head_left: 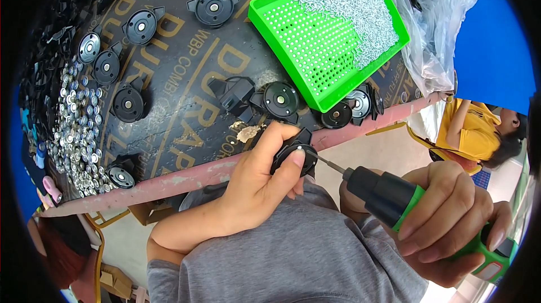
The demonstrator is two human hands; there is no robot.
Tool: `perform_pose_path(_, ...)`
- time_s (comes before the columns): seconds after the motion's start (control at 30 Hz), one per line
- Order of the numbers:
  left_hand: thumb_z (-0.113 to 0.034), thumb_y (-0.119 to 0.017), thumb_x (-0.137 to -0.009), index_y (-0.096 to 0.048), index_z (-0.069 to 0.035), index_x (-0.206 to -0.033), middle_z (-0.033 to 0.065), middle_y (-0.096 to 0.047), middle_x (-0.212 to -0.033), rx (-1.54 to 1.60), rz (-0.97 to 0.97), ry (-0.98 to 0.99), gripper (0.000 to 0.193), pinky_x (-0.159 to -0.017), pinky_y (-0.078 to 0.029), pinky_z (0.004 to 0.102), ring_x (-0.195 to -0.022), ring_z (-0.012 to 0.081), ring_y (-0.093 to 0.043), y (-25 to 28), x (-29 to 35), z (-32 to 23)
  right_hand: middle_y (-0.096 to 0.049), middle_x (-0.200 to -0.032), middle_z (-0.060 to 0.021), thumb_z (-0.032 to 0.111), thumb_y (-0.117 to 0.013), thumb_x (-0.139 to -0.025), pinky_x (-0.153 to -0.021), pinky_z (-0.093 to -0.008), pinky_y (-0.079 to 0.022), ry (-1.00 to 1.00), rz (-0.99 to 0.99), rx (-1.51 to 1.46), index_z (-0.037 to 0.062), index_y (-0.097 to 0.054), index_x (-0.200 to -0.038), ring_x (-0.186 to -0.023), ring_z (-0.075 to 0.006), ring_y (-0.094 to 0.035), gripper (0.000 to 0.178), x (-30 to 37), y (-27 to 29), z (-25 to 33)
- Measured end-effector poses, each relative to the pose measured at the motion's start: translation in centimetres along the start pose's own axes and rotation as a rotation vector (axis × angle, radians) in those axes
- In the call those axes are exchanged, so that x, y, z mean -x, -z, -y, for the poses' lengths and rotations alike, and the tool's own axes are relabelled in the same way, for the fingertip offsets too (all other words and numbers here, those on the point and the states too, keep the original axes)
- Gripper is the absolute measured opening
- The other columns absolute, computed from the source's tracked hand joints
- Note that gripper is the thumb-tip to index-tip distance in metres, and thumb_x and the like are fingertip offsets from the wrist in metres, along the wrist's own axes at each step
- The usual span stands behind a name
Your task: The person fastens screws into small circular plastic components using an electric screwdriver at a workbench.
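Observation:
My left hand (256, 185) pinches a round black plastic part (284, 152) just off the table's front edge, thumb pressed on its face. My right hand (451, 218) is wrapped round a green and black electric screwdriver (386, 193). Its thin bit points left at the part, the tip close to its rim; whether they touch I cannot tell. Beyond my left hand lie another round black part (280, 100) and a black part standing on edge (235, 96). A green perforated tray (326, 102) holds a heap of small silver screws (360, 13).
Several round black parts (214, 8) are spread over the dark printed tabletop (186, 72). At the left are heaped silver round pieces (79, 117) and black pieces (45, 66). Clear plastic sheeting (428, 21) lies beside the tray. A person in yellow (470, 128) sits at the right.

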State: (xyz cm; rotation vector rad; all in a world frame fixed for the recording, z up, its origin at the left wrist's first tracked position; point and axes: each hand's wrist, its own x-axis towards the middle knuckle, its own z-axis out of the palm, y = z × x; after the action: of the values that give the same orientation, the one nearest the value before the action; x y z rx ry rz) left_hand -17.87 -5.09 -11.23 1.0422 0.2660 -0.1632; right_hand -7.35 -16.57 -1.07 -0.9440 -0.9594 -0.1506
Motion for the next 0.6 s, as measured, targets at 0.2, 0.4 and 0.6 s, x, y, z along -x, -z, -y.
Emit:
perform_pose_path(0.2,-0.016,-0.046,-0.099,-0.045,-0.006,-0.113,0.0018,-0.058,-0.072,0.007,0.005,-0.004,0.018,-0.054,-0.048,0.0231,-0.061,0.0072,-0.058,-0.27,-0.22,0.03,-0.054,-0.055,-0.0015,0.015,-0.057,-0.087,-0.039,-0.018,-0.046,-0.04,0.007,0.057,-0.0006,-0.044,-0.102,-0.04,-0.0093,-0.052,0.025,0.34,0.1,0.08)
perform_pose_path(0.4,-0.014,-0.048,-0.098,-0.045,-0.006,-0.114,0.0021,-0.058,-0.072,-0.016,-0.013,0.006,0.019,-0.053,-0.048,0.0232,-0.06,0.0078,-0.058,-0.38,-0.19,0.14,-0.054,-0.056,-0.0013,0.015,-0.055,-0.088,-0.041,-0.0194,-0.047,-0.029,0.06,0.043,-0.0002,-0.044,-0.105,-0.041,-0.0102,-0.053,0.025,0.32,0.04,-0.43)
perform_pose_path(0.6,-0.009,-0.052,-0.095,-0.044,-0.005,-0.113,0.0033,-0.059,-0.07,-0.138,-0.054,-0.017,0.019,-0.052,-0.046,0.0252,-0.059,0.0087,-0.058,-0.67,-0.14,0.37,-0.055,-0.056,-0.0014,0.016,-0.056,-0.089,-0.041,-0.0201,-0.048,-0.06,0.05,0.085,0.0012,-0.044,-0.104,-0.042,-0.0109,-0.054,0.024,0.44,0.14,-0.28)
